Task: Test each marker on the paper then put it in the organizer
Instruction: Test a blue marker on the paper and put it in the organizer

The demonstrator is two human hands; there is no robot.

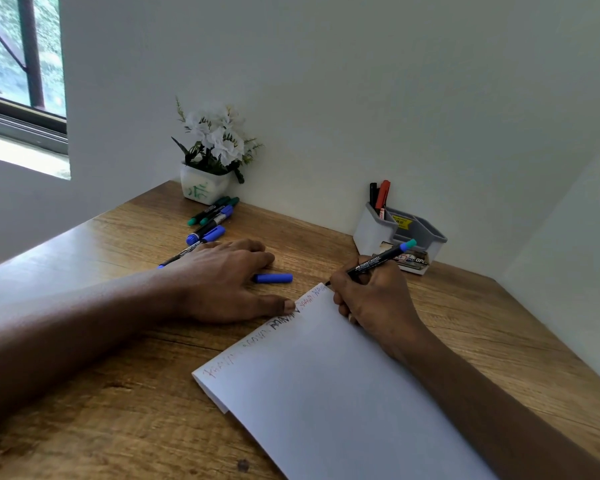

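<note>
My right hand grips a black marker with a blue and teal end, its tip touching the far corner of the white paper. Red, black and blue scribbles run along the paper's left edge. My left hand lies flat on the table, its thumb pressing the paper's edge. A loose blue cap lies just beyond my left fingers. Several blue and green markers lie in a heap further left. The grey organizer at the wall holds a red and a black marker.
A white pot of artificial white flowers stands in the back corner of the wooden table. Walls close the table at the back and on the right. A window is at the upper left.
</note>
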